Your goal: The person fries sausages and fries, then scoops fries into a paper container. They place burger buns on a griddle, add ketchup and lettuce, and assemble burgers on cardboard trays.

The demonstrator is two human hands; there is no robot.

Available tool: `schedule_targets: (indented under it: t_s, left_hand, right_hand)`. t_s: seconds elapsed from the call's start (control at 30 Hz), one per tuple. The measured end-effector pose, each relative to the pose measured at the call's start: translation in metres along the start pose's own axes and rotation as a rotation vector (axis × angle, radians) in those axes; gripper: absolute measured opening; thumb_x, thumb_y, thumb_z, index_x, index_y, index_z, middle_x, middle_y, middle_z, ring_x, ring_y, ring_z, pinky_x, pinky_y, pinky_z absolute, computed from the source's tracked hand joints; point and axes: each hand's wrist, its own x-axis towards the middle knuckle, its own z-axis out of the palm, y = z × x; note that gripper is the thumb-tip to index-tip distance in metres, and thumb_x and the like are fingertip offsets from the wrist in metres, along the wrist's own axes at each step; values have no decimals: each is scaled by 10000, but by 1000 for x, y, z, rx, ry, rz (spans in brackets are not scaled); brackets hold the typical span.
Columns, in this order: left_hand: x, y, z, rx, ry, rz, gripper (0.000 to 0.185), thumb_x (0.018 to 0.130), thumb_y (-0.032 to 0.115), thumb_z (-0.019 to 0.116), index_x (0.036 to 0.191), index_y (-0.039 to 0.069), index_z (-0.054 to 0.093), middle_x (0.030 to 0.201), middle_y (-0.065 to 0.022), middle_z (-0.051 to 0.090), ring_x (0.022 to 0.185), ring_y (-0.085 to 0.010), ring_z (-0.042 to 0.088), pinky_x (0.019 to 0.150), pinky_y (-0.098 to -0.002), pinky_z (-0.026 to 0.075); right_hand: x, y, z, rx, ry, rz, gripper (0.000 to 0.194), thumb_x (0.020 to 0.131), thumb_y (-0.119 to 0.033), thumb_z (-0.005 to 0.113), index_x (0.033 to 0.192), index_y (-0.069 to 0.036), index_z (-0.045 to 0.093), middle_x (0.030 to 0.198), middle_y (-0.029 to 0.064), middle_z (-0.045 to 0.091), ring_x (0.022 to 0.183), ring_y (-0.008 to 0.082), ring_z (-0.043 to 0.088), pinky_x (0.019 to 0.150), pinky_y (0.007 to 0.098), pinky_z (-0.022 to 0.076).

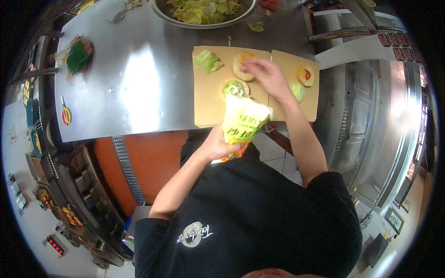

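My left hand [217, 144] grips a plastic sauce bag [244, 116] that bears printed writing. Its upper end reaches over a bun half [224, 89] topped with shredded lettuce and a squiggle of white sauce. Above that lies another bun half [239, 67], cut side up. The fingers of my right hand [266, 74] overlap its right side, blurred; whether they pinch it I cannot tell. A folded lettuce leaf [208, 62] rests to the left on the brown paper [208, 104]. On the right-hand sheet are a bun half with red sauce [306, 75] and another lettuce piece [298, 91].
A metal bowl [205, 25] of lettuce stands at the far edge of the steel table [104, 114]. Scissors [65, 113] and a green item in clear plastic [79, 57] lie at the left. A glass-fronted cabinet [358, 121] borders the right side.
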Motion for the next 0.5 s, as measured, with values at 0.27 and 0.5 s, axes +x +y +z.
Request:
schedule_targets:
  t_s: [0.27,0.5]
  left_hand:
    - [-99,5,-38,-24,494,52,433,797,65,835,1207,-20,724,1131,-120,786,992,-177,754,890,-341,613]
    - [-111,-16,-41,-131,651,144,408,778,39,852,1159,-35,728,1093,-121,783,969,-190,751,860,-346,610]
  right_hand:
    - [123,35,88,-1299,-337,-755,517,905,-50,649,1417,-111,616,1515,172,538,1361,362,552,1106,485,513]
    - [148,8,71,-835,-472,-528,361,927,-99,672,1288,-103,682,1362,109,639,1248,347,623,1073,491,526]
